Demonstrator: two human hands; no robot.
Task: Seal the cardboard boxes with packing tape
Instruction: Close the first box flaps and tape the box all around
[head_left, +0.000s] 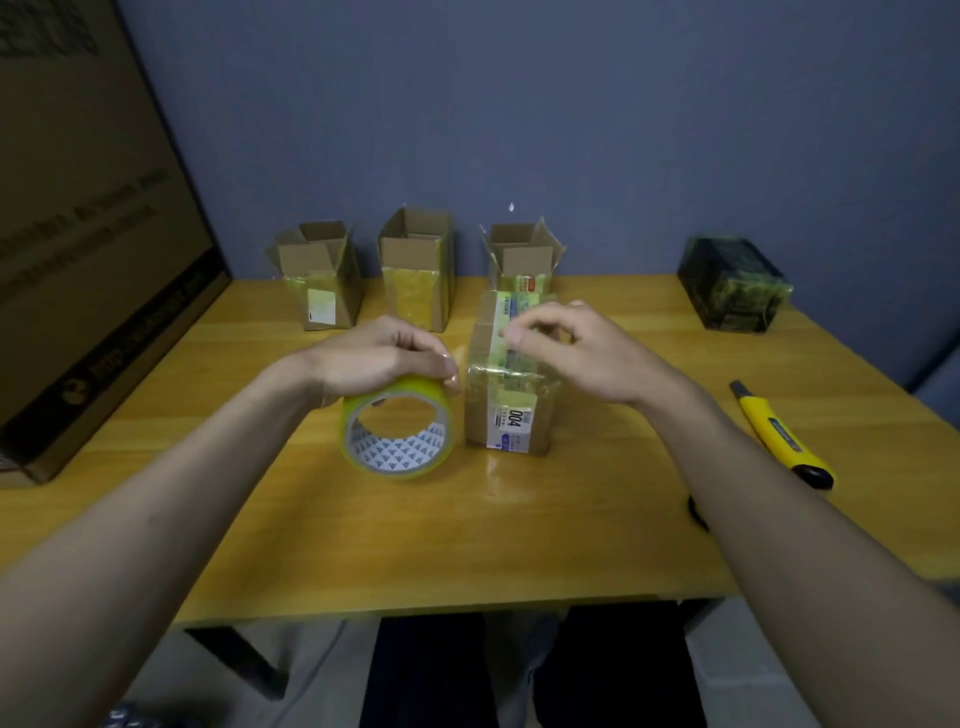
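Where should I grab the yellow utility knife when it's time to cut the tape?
Grip the utility knife around its yellow handle, mid-body, coming from above with the right hand. It lies flat on the table at the right, unobstructed, its dark butt end nearest you.

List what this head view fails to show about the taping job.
- Closed brown cardboard box: the right hand covers its top seam.
- Tape strip between the yellow tape roll and the box: clear, glare-blurred; its end is untraceable.
- Left hand: fingertips hidden behind the roll.
- Three open cardboard boxes: insides hidden by their walls.
- Box labels: too small.
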